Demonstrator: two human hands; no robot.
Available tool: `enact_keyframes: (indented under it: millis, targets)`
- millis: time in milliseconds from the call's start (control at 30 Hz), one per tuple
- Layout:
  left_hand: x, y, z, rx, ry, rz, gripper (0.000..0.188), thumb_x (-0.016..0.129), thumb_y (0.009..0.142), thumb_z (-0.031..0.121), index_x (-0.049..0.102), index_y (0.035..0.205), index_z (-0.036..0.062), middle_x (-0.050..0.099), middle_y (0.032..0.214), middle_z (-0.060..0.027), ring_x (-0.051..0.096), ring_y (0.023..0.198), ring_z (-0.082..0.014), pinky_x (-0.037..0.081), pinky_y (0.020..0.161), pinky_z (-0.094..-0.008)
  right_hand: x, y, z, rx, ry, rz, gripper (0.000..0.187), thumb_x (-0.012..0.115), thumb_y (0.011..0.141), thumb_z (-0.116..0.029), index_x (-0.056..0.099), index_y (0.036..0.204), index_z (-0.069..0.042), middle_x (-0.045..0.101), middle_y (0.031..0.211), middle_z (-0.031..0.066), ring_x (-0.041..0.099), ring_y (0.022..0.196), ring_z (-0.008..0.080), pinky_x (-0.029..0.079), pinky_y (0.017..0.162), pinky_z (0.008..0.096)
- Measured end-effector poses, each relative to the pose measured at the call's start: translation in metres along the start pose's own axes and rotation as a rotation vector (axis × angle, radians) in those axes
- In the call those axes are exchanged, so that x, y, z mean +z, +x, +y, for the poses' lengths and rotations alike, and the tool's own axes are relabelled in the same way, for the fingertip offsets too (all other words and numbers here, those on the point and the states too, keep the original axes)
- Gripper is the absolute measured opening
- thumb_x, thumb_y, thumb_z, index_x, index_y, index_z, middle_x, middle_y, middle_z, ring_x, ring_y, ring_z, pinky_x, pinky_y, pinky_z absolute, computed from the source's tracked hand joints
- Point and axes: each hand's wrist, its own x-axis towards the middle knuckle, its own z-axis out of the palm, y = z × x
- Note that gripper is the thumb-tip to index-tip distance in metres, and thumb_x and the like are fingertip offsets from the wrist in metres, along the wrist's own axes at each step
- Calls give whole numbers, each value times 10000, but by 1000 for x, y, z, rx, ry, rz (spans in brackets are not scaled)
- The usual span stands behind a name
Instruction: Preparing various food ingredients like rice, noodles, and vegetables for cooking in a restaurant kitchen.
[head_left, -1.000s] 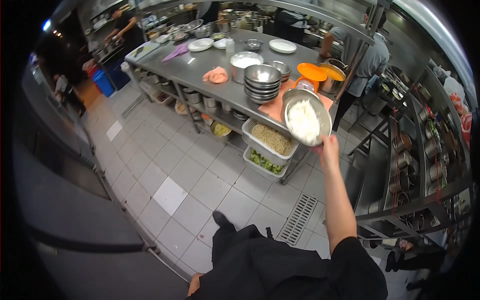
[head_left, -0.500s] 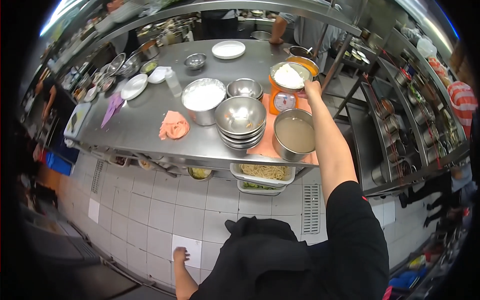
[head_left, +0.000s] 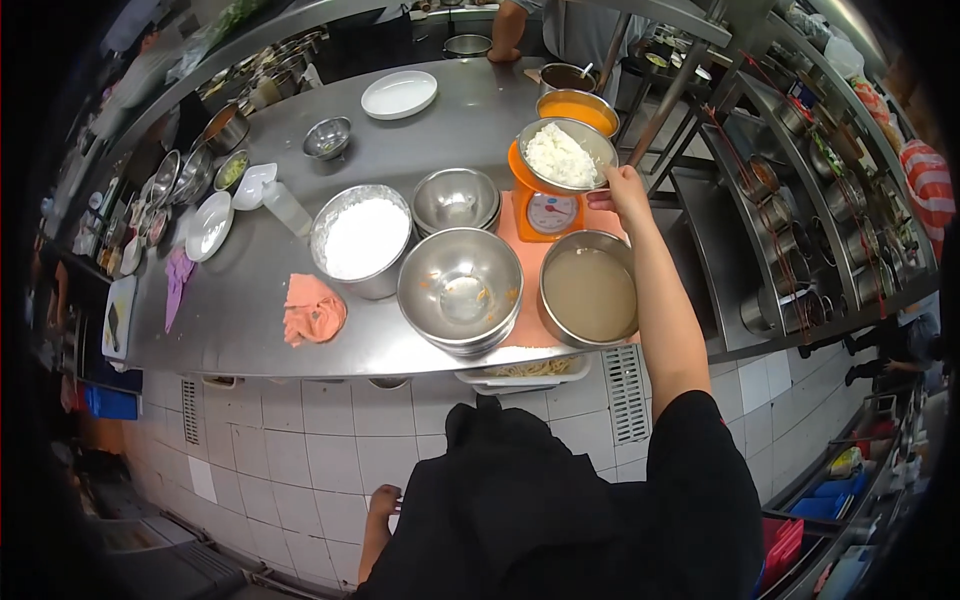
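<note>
The right hand [head_left: 624,197] grips the round silvery metal bowl [head_left: 597,147] of fluffy white food [head_left: 558,155] at the orange dial scale [head_left: 551,214], apparently setting it down, which calls for a level release, while the left hand [head_left: 384,500] hangs loosely open.

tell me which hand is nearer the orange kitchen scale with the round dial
Right. The right hand is beside the orange scale, at the rim of the round metal bowl over it; the left hand hangs low, well away from it.
</note>
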Motion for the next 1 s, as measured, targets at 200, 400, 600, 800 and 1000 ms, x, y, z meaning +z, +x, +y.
enact_keyframes:
  millis: [200,400,600,800,1000]
  targets:
    - [-27,12,29,-29,1,-7,273,540,881,272,606,963,20,633,816,-121,659,636,-234,554,495,-374,-1,-1,0,-12,34,62,370,549,931,-379,435,948,-27,616,808,139,660,600,215,533,429,307]
    - [-71,63,-24,-183,-247,21,290,558,853,247,573,993,-8,646,843,-131,693,684,-244,553,485,-370,14,16,10,-128,-120,0,301,561,902,-288,490,967,-3,605,797,97,639,602,199,516,438,297]
    - [-73,73,1,-43,-333,108,279,601,859,281,603,1003,42,648,824,-80,688,700,-211,532,498,-325,-12,-28,-13,-413,-374,82,140,581,848,-174,556,818,-40,524,711,-13,450,661,70,391,581,253]
    - [-109,78,-61,39,-438,206,241,570,879,245,601,998,38,656,831,-76,672,679,-189,528,509,-310,90,-181,-89,-380,-217,-87,64,527,854,-85,522,795,-61,487,749,-52,427,715,44,362,664,195]
    - [-213,54,-71,115,-822,269,191,518,918,197,590,979,32,663,833,-99,639,622,-175,520,529,-288,259,-266,-24,-20,-276,-350,64,570,806,-88,603,858,-68,562,740,-27,499,674,70,397,586,221]
